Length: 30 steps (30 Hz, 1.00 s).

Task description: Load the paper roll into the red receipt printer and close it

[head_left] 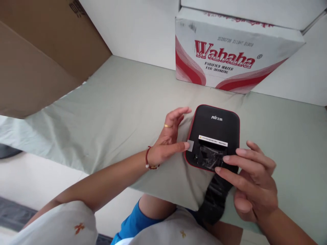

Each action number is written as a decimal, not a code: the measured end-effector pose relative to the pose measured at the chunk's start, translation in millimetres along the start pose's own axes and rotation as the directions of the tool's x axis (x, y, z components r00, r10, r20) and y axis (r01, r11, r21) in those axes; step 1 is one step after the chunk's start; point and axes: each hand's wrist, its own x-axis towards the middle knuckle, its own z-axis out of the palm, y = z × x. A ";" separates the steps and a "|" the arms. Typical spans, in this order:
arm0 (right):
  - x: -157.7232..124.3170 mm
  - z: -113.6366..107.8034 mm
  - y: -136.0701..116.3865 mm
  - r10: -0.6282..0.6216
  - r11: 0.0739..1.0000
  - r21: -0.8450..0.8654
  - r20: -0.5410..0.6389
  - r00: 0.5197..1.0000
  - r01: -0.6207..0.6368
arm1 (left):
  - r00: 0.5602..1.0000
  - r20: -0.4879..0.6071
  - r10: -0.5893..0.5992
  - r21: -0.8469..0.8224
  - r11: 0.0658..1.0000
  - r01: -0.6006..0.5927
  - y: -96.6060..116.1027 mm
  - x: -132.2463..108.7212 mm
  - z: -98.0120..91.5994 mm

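Observation:
A flat black device (217, 126) with a red rim and white lettering lies on the cloth. Across its front part runs a white label strip with a yellow warning triangle. Below that sits a recess with shiny, crinkled black film (211, 158). From the front edge a wide black strip (214, 199) hangs toward my lap. My left hand (170, 137) is beside the left edge, thumb on a small grey tab (190, 146), other fingers raised and apart. My right hand (255, 180) has two fingertips on the recess area, with its fingers spread and nothing gripped.
A pale green cloth (102, 112) covers the surface, with its front edge near my legs. A white and red water carton (224, 54) stands behind the device. At the far left is a large brown cardboard box (46, 58). A white wall (138, 34) is behind.

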 end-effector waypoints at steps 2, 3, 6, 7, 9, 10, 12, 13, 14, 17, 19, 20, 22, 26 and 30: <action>-1.6 -2.6 -1.0 -0.027 0.999 -0.025 0.017 1.000 0.027 | 0.993 0.004 -0.121 -0.072 0.990 0.121 -2.2 1.8 0.2; -1.8 -3.6 -1.0 -0.030 0.999 -0.025 0.043 0.999 0.031 | 0.985 0.012 -0.170 -0.110 0.979 0.171 -2.8 2.6 1.3; -0.7 -5.4 0.1 -0.035 0.999 -0.002 0.077 0.996 0.035 | 0.968 0.030 -0.248 -0.225 0.942 0.249 -3.8 3.9 8.4; 0.2 -5.4 0.7 -0.042 0.999 0.003 0.075 0.996 0.042 | 0.964 0.043 -0.263 -0.250 0.931 0.266 -4.4 4.1 11.3; 3.1 -5.3 1.8 -0.061 0.998 0.004 0.065 0.996 0.061 | 0.959 0.068 -0.274 -0.276 0.919 0.282 -6.4 4.2 15.6; 5.2 -5.5 2.4 -0.078 0.997 -0.003 0.064 0.995 0.078 | 0.960 0.077 -0.270 -0.277 0.919 0.280 -7.8 4.3 16.7; 11.2 -7.3 3.1 -0.127 0.992 -0.017 0.084 0.988 0.129 | 0.963 0.094 -0.251 -0.273 0.924 0.267 -11.1 4.6 16.4; 15.3 -9.4 3.3 -0.149 0.988 -0.009 0.105 0.983 0.151 | 0.964 0.107 -0.243 -0.271 0.926 0.263 -12.8 4.7 15.5; 20.2 -12.3 3.3 -0.159 0.987 0.018 0.134 0.978 0.158 | 0.964 0.123 -0.238 -0.268 0.927 0.263 -14.5 4.8 14.4; 40.3 -24.8 3.8 -0.066 0.984 0.178 0.180 0.981 0.033 | 0.968 0.116 -0.224 -0.259 0.934 0.247 -19.9 4.5 12.5; 58.2 -32.6 6.6 0.140 0.967 0.186 0.183 0.973 -0.175 | 0.970 0.050 -0.238 -0.273 0.931 0.242 -23.7 4.0 12.9; 68.2 -35.0 9.1 0.249 0.951 0.134 0.203 0.947 -0.279 | 0.965 0.011 -0.263 -0.287 0.923 0.255 -25.6 3.8 13.4; 88.6 -34.7 15.8 0.404 0.912 -0.068 0.317 0.858 -0.405 | 0.940 -0.063 -0.334 -0.316 0.900 0.299 -29.0 4.0 14.3; 120.3 -16.9 26.9 0.565 0.787 -0.570 0.511 0.648 -0.236 | 0.903 -0.141 -0.405 -0.326 0.880 0.344 -31.2 5.4 14.4; 130.0 2.5 24.6 0.667 0.634 -0.770 0.500 0.553 -0.069 | 0.904 -0.104 -0.415 -0.324 0.874 0.364 -29.2 5.5 13.6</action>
